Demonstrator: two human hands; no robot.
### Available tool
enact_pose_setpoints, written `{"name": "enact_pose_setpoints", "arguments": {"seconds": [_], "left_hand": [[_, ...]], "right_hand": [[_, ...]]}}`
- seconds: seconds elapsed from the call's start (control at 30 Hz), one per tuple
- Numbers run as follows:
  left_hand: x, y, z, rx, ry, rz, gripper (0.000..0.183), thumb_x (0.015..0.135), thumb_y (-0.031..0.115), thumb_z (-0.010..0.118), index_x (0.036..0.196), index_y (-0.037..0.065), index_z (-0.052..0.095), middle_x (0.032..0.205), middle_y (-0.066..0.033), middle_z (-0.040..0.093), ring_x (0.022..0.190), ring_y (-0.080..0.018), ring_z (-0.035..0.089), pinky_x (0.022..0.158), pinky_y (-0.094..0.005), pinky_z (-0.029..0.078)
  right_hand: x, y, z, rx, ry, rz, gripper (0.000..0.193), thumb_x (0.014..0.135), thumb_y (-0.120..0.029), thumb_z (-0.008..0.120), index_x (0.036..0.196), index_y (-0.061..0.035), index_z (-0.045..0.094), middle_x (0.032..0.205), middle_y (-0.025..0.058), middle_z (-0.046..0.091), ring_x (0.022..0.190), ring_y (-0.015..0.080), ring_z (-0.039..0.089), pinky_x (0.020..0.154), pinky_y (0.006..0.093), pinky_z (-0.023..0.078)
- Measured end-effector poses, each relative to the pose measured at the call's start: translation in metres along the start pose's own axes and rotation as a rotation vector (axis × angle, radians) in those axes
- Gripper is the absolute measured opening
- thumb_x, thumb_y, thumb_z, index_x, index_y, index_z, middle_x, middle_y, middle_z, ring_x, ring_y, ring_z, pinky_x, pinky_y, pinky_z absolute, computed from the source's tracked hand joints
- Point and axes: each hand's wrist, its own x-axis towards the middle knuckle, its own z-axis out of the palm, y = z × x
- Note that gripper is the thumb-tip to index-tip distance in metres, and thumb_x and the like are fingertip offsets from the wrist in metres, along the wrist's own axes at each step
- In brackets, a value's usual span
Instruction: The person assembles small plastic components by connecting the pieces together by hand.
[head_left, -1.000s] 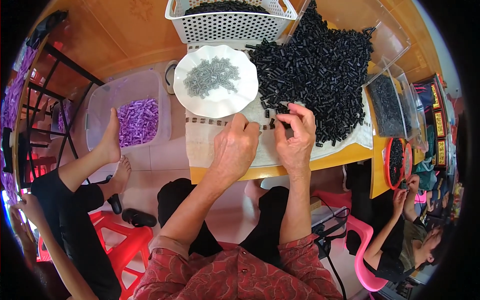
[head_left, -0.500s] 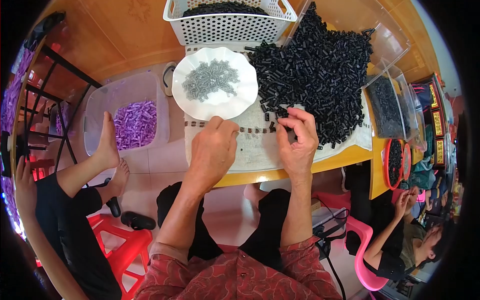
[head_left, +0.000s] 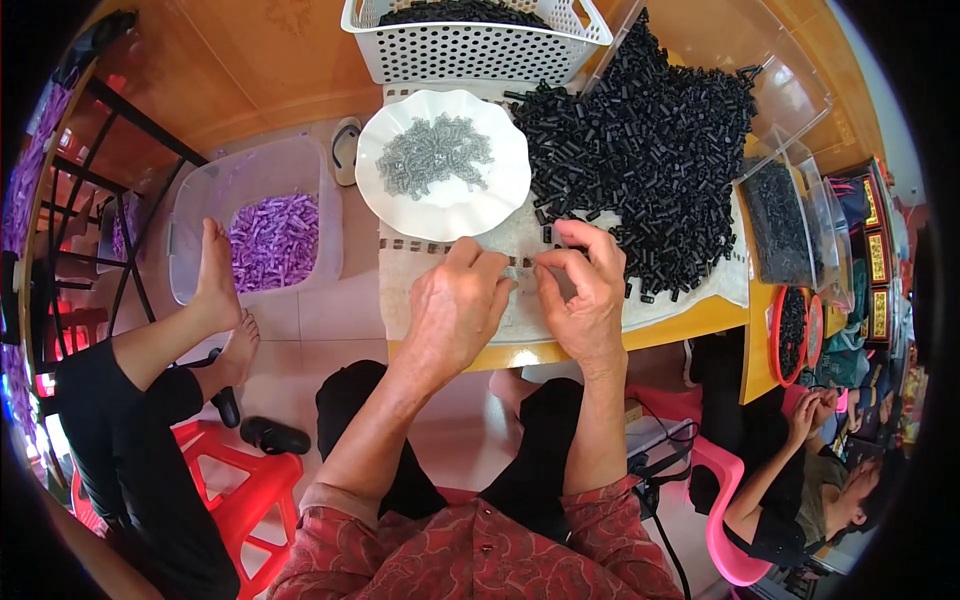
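Note:
My left hand [head_left: 455,308] is over the cloth just in front of the white scalloped plate [head_left: 450,218], its fingers closed together in a pinch. Whatever they hold is too small or hidden to make out. Close by on the right, my right hand [head_left: 585,300] has thumb and forefinger nearly meeting, and I cannot make out what is between them. The plate carries a heap of small clear plastic pieces [head_left: 430,160]. Right of it spreads a large pile of short black plastic tubes [head_left: 650,150], with a few loose ones near my right fingertips.
A white perforated basket [head_left: 480,55] with black pieces stands behind the plate. Clear boxes [head_left: 785,225] line the right side. At left, a translucent tub [head_left: 185,240] holds purple pieces; a person's bare foot [head_left: 215,265] is beside it. Another person [head_left: 800,480] sits at right.
My right hand has moved left, away from the black pile and closer to my left hand. My left hand has shifted slightly right. The whole view has shifted a little.

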Motion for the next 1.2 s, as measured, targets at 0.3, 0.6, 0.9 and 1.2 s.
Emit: {"name": "enact_pose_setpoints", "arguments": {"seconds": [0.3, 0.6, 0.9, 1.2], "left_hand": [[-0.001, 0.001, 0.006, 0.052, 0.001, -0.012, 0.019, 0.076, 0.008, 0.072, 0.093, 0.002, 0.066, 0.088, -0.0125, 0.057, 0.073, -0.0308, 0.063, 0.064, -0.0409, 0.051], [0.000, -0.002, 0.006, -0.008, -0.014, -0.032, 0.013, 0.077, 0.006, 0.069, 0.089, 0.003, 0.065, 0.088, -0.0121, 0.057, 0.074, -0.0315, 0.063, 0.065, -0.0415, 0.052], [0.003, -0.009, -0.001, -0.220, 0.032, -0.059, 0.011, 0.078, -0.004, 0.065, 0.089, 0.000, 0.066, 0.081, -0.0110, 0.065, 0.067, -0.0189, 0.063, 0.059, -0.0308, 0.049], [0.008, -0.008, -0.010, -0.842, -0.113, -0.420, 0.012, 0.085, 0.003, 0.066, 0.096, -0.003, 0.066, 0.079, -0.0034, 0.065, 0.066, -0.0077, 0.059, 0.057, -0.0226, 0.048]], "right_hand": [[-0.003, 0.022, -0.004, 0.021, 0.202, 0.129, 0.019, 0.072, 0.009, 0.067, 0.086, -0.0041, 0.065, 0.102, 0.0097, 0.062, 0.088, 0.0260, 0.060, 0.077, 0.0345, 0.047], [-0.003, 0.027, -0.011, 0.060, 0.263, 0.180, 0.018, 0.074, 0.010, 0.065, 0.089, -0.0002, 0.065, 0.101, 0.0131, 0.062, 0.088, 0.0262, 0.062, 0.075, 0.0326, 0.052], [0.000, 0.020, -0.010, 0.085, 0.263, 0.144, 0.018, 0.075, 0.011, 0.065, 0.089, 0.0000, 0.065, 0.099, 0.0127, 0.063, 0.085, 0.0232, 0.063, 0.070, 0.0297, 0.052], [-0.002, 0.003, -0.007, 0.459, 0.108, 0.292, 0.014, 0.080, 0.008, 0.066, 0.092, 0.0005, 0.067, 0.090, 0.0064, 0.065, 0.069, 0.0080, 0.060, 0.057, 0.0202, 0.047]]}}
